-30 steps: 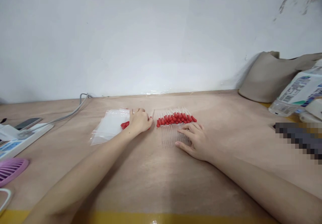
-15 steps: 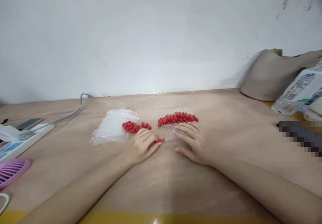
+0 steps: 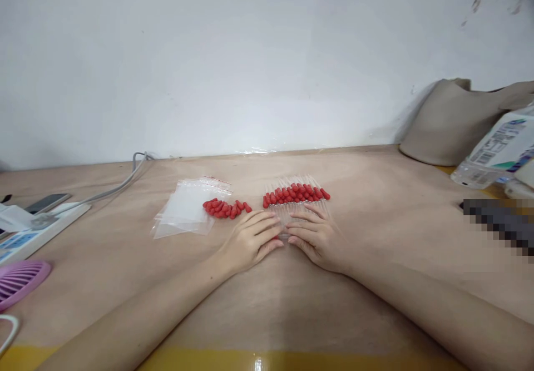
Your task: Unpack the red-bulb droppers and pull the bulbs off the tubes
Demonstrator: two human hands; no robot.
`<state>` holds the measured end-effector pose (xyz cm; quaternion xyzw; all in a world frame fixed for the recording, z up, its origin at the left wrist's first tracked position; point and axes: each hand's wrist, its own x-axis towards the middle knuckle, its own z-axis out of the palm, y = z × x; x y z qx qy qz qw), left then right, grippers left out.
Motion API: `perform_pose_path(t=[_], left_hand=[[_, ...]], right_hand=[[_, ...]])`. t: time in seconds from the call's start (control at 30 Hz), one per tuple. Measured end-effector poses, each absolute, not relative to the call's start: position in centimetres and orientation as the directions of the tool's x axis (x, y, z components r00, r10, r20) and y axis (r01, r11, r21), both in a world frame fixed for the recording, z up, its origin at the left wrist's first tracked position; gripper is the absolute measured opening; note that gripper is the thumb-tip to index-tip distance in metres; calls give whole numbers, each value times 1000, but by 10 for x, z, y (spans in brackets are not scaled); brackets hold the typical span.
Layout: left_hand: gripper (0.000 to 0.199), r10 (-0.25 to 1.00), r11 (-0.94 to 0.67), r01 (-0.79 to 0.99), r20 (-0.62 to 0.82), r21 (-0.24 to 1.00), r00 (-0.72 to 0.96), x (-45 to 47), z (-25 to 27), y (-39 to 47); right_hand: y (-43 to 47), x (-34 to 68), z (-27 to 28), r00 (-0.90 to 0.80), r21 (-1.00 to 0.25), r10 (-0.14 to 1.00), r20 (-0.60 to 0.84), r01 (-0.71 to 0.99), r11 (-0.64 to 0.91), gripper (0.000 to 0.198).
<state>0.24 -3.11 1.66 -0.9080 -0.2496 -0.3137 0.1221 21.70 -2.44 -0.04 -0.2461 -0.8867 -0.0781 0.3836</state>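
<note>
My left hand [image 3: 252,241] is closed over the red rubber bulb of a glass dropper [image 3: 285,236], and only a speck of red shows beneath its fingers. Facing it, my right hand [image 3: 317,238] has thumb and forefinger closed at the clear tube of that dropper; its tip is hidden. Just beyond both hands lie loose clear glass tubes [image 3: 283,211], partly covered by the fingers. Behind these is a row of droppers with red bulbs [image 3: 296,193], tubes pointing to the wall. A heap of loose red rubber bulbs [image 3: 225,208] lies left of the row.
Clear zip bags [image 3: 181,207] lie under the edge of the bulb heap. At left are a power strip [image 3: 45,232] with a grey cable, a phone [image 3: 48,203] and a pink fan [image 3: 23,285]. A beige bag [image 3: 446,120] and a labelled plastic bottle [image 3: 492,148] stand at right.
My left hand has moved right with the red bulb, close to my right hand. The right thumb and forefinger have drawn together at the tube.
</note>
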Motion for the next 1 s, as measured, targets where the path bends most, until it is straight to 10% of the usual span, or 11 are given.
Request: perform_pose_path(t=[0.83,1.0], left_hand=[[14,341,-879,471,597,-71,726,-3,14,-44],[13,399,-829,559,669,-30,628,-19,14,-39]], right_hand=[[-36,220,1,-638,52,178,749,323,945,17],[-30,243,2,-535,-30,282,797,431,902,21]])
